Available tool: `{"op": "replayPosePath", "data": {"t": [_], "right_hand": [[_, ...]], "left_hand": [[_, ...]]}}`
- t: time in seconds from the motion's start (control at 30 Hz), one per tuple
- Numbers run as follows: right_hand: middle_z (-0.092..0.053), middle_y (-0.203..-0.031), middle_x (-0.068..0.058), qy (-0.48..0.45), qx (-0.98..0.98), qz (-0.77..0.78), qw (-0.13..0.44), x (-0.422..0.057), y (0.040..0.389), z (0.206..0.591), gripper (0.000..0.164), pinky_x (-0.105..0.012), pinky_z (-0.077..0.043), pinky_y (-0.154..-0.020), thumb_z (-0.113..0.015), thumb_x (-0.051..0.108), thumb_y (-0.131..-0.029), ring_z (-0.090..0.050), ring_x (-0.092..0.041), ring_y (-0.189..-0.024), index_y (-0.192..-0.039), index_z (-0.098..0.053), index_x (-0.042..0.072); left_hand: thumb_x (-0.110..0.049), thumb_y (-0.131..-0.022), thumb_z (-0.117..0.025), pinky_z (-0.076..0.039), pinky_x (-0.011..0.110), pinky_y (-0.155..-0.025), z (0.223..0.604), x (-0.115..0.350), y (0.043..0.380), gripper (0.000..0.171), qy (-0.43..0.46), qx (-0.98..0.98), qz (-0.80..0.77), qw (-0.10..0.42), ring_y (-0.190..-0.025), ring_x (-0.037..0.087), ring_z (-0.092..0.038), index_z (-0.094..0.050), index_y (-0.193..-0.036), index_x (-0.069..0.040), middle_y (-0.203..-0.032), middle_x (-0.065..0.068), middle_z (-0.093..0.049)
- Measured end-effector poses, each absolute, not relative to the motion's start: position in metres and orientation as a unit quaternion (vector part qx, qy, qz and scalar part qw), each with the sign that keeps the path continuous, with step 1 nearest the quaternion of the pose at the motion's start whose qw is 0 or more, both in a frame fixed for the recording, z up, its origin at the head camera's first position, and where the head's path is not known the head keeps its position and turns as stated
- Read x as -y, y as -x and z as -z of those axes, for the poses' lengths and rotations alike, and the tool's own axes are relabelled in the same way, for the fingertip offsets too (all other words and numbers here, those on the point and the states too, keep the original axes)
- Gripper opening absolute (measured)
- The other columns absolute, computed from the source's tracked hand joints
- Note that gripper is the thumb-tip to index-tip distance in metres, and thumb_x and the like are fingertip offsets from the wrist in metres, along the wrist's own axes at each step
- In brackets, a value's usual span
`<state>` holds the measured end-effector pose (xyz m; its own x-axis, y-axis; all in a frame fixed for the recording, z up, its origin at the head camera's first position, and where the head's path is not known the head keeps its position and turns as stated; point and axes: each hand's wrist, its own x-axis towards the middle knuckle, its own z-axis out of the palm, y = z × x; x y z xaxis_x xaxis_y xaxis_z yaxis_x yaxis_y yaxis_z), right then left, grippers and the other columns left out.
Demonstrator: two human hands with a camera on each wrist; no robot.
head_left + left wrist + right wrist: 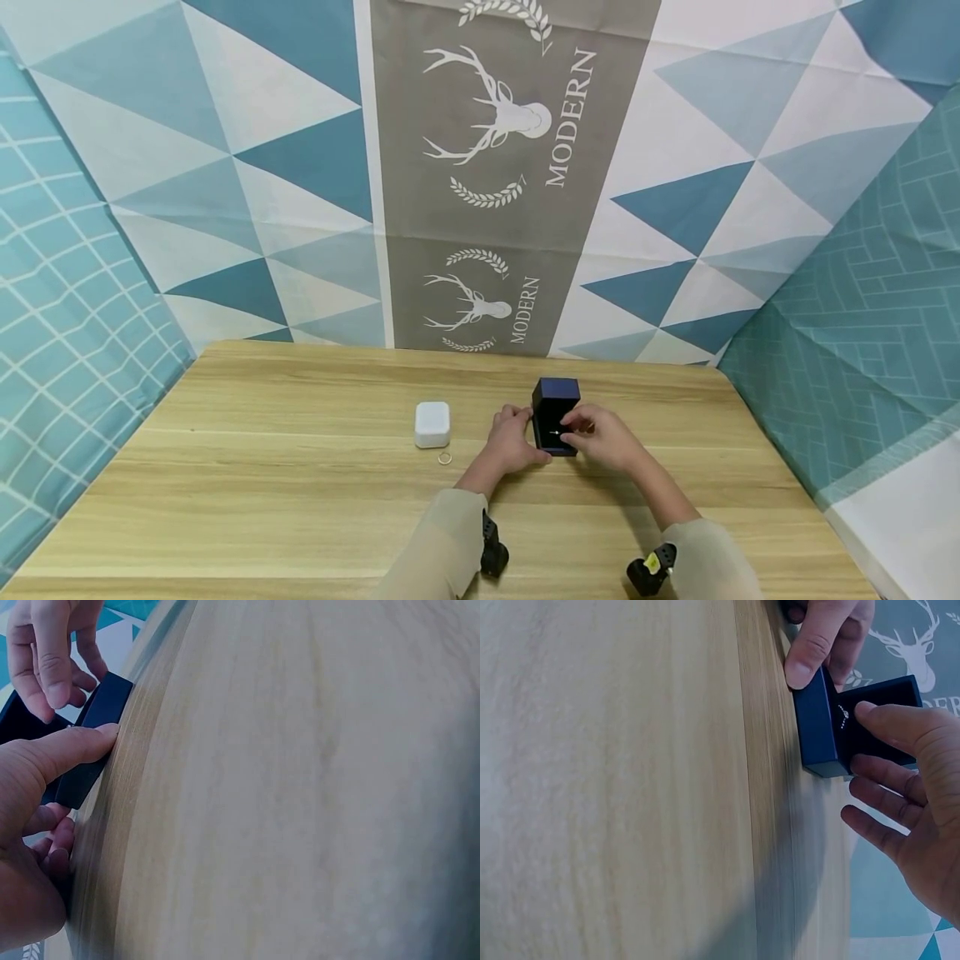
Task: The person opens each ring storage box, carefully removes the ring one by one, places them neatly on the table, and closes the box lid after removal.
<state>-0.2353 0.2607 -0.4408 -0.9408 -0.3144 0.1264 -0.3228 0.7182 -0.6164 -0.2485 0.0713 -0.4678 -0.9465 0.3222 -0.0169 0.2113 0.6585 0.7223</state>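
Observation:
A dark blue ring box (558, 389) stands on the table with its lid raised and a black inside. Sitting in its slot is a ring (844, 714) with a row of small clear stones. My left hand (513, 442) grips the box from the left, thumb on the front wall and the other fingers toward the back. Over the opening from the right reaches my right hand (606, 439); its thumb and fingers are spread around the ring, apart from it in the right wrist view. The left wrist view shows the box's outer wall (105, 705), with the ring mostly hidden.
Left of the hands, a small white rounded box (432, 423) sits on the wooden table (262, 467). A second ring (445, 457) lies just in front of it. Patterned cloth walls (300, 183) rise behind the table and at both sides.

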Motion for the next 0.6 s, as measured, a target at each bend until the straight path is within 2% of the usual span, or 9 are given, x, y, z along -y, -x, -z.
{"op": "replayPosePath", "data": {"t": [0.6], "right_hand": [[-0.054, -0.081, -0.001, -0.183, 0.937, -0.297, 0.004, -0.2561, 0.2386, 0.4425, 0.010, -0.020, -0.041, -0.060, -0.068, 0.011, -0.083, -0.046, -0.009, -0.070, -0.093, -0.069, 0.006]], "left_hand": [[-0.031, -0.069, -0.081, -0.041, 0.039, -0.100, 0.4678, -0.0710, 0.2491, 0.083, -0.148, -0.908, -0.385, 0.076, -0.121, 0.029, -0.039, -0.044, -0.137, 0.000, -0.131, 0.014, -0.043]]}}
